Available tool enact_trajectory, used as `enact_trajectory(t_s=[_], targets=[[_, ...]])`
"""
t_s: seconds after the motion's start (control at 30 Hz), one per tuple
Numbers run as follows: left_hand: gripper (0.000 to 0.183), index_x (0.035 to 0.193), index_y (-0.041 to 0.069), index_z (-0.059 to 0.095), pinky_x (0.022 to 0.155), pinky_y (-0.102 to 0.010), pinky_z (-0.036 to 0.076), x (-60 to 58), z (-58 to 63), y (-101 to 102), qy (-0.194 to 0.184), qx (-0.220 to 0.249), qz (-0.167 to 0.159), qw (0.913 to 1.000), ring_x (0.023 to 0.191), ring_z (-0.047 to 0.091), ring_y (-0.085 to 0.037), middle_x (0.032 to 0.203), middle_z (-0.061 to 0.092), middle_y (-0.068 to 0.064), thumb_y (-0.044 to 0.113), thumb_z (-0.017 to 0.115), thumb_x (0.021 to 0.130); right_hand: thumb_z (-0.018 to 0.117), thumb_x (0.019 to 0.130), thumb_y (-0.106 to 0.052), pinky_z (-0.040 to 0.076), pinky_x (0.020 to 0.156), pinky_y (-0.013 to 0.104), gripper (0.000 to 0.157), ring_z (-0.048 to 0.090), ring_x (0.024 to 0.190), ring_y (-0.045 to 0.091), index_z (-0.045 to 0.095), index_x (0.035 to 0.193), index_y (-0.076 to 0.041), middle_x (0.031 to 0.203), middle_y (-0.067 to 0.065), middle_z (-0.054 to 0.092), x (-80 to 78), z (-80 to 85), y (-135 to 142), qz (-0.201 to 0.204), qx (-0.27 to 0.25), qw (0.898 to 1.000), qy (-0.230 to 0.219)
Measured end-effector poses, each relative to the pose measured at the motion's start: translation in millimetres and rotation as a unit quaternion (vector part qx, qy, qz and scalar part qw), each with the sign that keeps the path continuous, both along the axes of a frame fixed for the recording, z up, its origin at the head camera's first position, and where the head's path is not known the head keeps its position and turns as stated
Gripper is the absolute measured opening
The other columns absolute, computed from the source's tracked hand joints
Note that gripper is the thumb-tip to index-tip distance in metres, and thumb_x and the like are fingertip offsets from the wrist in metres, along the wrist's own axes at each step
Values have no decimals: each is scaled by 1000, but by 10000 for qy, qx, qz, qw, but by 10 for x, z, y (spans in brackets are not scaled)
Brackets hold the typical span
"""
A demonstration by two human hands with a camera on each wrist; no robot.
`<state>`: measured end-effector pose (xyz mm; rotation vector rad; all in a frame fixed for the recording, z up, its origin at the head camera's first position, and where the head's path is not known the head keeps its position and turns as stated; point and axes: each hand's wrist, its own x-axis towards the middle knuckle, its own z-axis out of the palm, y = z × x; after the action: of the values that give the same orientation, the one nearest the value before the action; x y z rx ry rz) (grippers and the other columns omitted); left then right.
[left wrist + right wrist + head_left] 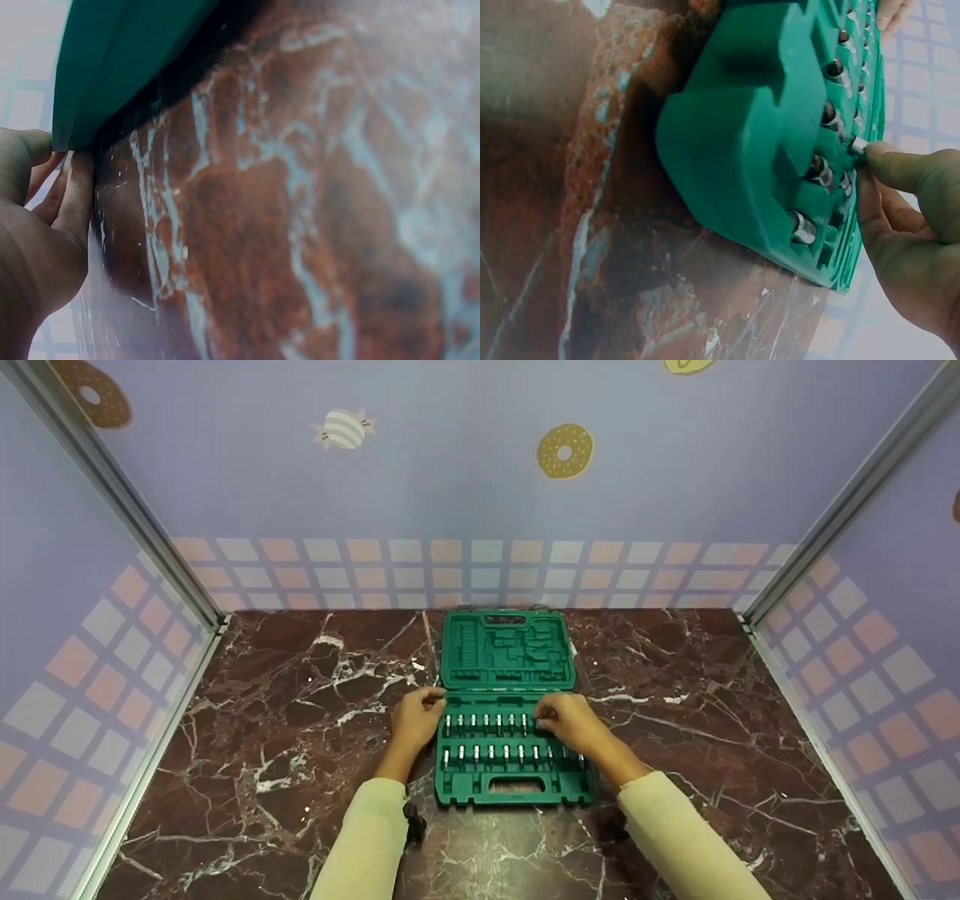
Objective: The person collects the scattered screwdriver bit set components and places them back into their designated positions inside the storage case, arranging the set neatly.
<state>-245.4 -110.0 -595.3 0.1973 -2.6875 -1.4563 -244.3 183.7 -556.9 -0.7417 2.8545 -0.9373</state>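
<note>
A green plastic socket case point(466, 789) lies unfolded on the dark marbled table. Two rows of small silver sockets point(491, 753) stand in its near half. Its far half point(480, 639) shows moulded hollows. My left hand point(416, 721) holds the case's left edge near the hinge, thumb and fingertips at the green corner point(90, 97) in the left wrist view. Over the right end of the back row, my right hand point(566, 720) pinches a small silver socket point(859, 145) between thumb and forefinger, right at the case's surface.
The marbled table point(315, 750) extends on both sides of the case. A patterned lilac wall point(465, 487) rises just behind the case's far edge. Side panels with metal rails point(795, 502) flank the table.
</note>
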Motion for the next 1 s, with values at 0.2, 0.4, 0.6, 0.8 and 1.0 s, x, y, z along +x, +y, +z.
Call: enact_trajectory(t_s=[0.2,0.4,0.6,0.8,1.0], targets=[[18,116,16,78,91,-48,55,4,-5,6,35,23,-2,10000,103,71,-26,107,77,-4,18,70,100,76,90,2,61,77,44,6,72,89,30,77,94,-3,96,14,70,-21,-34,-14,-46,-11,10000,58],[18,115,13,78,92,-48,55,11,-5,5,92,81,-13,9999,103,72,-27,107,77,-6,16,69,100,79,88,-1,58,80,49,9,68,91,32,75,96,-3,95,15,70,-60,-22,-40,-264,-10,9997,13],[18,116,14,78,91,-47,55,-4,-1,2,34,67,45,10000,101,72,-26,107,77,-5,17,70,100,81,87,-3,56,83,50,11,64,92,30,73,94,-3,94,14,67,-109,-14,-74,-590,-9,9980,-212],[18,115,14,78,89,-48,55,5,-10,8,110,9,56,9999,100,72,-26,106,77,-6,16,70,100,81,87,-2,54,82,48,13,61,89,27,70,91,-5,90,11,65,-145,-27,-103,-878,-64,9952,-431],[18,115,14,78,91,-48,55,1,-10,23,92,11,23,10000,101,72,-26,106,77,-5,17,70,99,80,89,-3,53,82,46,13,60,88,24,69,92,-7,93,9,63,-166,-35,-102,-1071,-100,9909,-808]])
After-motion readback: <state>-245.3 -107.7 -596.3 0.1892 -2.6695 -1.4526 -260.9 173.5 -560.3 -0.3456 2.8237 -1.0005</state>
